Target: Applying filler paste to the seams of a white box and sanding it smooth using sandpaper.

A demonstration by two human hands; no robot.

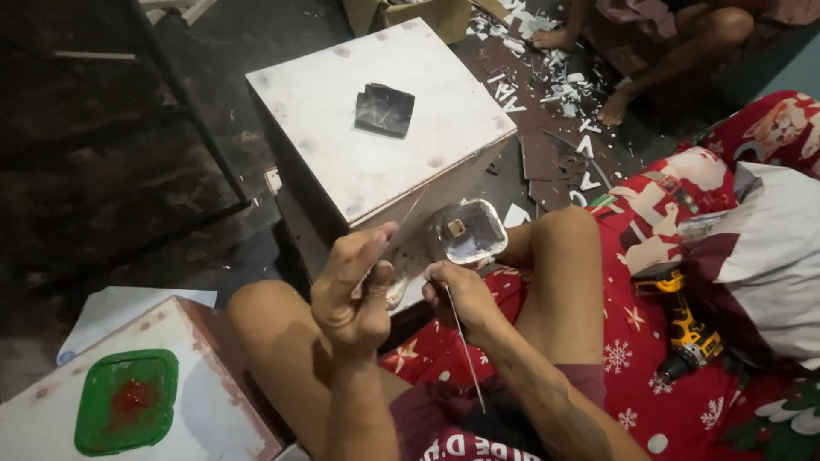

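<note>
My left hand (357, 286) is raised in front of me, its fingers pinched on a thin clear strip (408, 215) that slants up to the right. My right hand (457, 294) sits just beside it, closed on a thin metal rod (465, 350) that runs down toward my lap. Directly beyond both hands lies a small clear plastic container (470, 232) with a tiny brown block inside. A white square box (376, 119) stands ahead of my knees, with a dark crumpled square piece (384, 109) on its top.
At lower left a second white box (196, 376) carries a green lid (126, 401) with red paint. A yellow power drill (683, 329) lies on the red patterned cloth (649, 376) at right. White cut-out letters and scraps (547, 77) litter the dark floor near another person's bare feet (611, 109).
</note>
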